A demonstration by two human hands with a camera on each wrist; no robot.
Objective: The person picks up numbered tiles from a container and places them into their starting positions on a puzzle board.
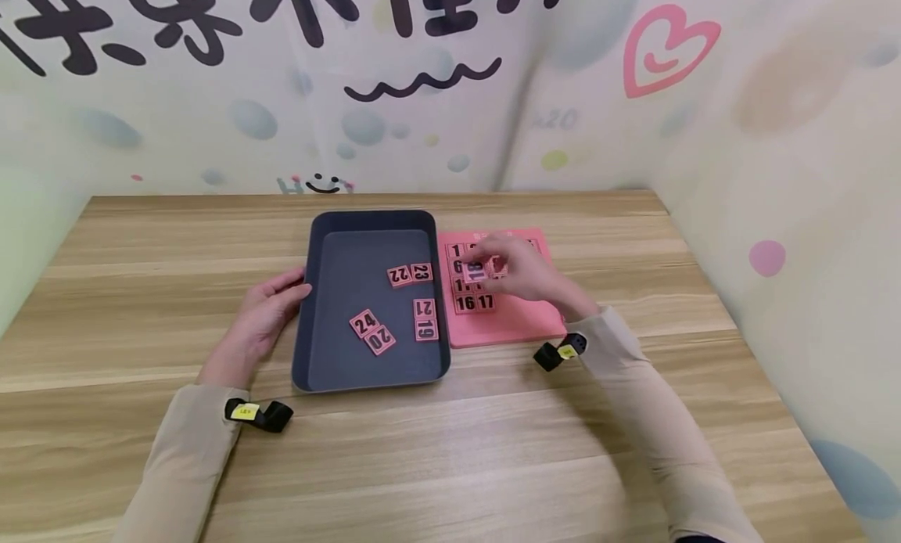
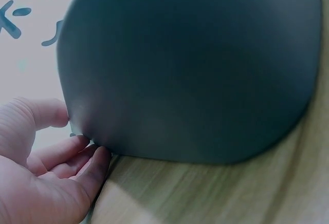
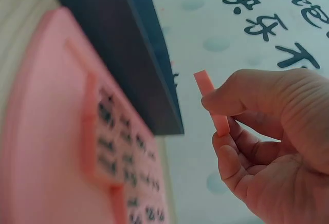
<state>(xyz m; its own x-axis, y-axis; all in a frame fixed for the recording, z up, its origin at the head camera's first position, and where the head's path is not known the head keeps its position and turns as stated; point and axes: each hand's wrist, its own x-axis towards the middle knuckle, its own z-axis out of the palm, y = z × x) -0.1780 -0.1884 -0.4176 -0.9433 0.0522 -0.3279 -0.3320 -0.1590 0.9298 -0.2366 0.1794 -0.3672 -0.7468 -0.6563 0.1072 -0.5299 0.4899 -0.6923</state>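
My right hand (image 1: 524, 269) pinches a pink number tile (image 3: 212, 103) between thumb and fingers, above a pink number puzzle board (image 1: 517, 324). The tile's face reads 18 and is turned sideways in the head view. On the board, tiles such as 16 and 17 sit in rows at the left; my hand hides part of the upper rows. My left hand (image 1: 263, 316) holds the left side of a dark grey tray (image 1: 303, 347), thumb at the rim and fingers lower against the wall. Several loose number tiles (image 1: 380, 339) lie in the tray, turned various ways.
Tray and board stand side by side on a wood-grain table (image 1: 394, 465). A printed wall (image 1: 436, 144) rises behind the table's back edge, and another wall (image 1: 795, 214) borders the right side. Each sleeve carries a black wrist camera strap (image 1: 260, 414).
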